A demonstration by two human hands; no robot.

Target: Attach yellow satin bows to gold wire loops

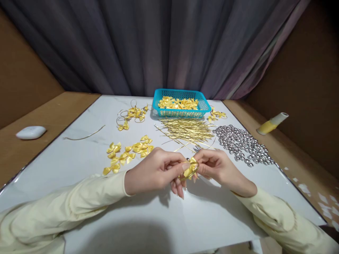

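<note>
Both hands meet over the near middle of the white table. A yellow ribbon bow (189, 168) with a loop of gold wire (197, 166) and a small silver bead (188, 159) is held between them. My left hand (162, 171) pinches the bow from the left with thumb and fingers. From the right, my right hand (215, 165) has its thumb and fingertips closed on the wire loop. The fingers partly hide the wire. Several loose yellow bows (140, 148) lie to the left, beyond my left forearm.
A blue basket (182, 114) with yellow bows stands at the back. Before it lies a pile of gold wires (188, 130); silver beads (238, 141) spread to the right. Looped bows (136, 113) lie back left. A yellow-white tube (272, 124) and white case (31, 132) flank the table.
</note>
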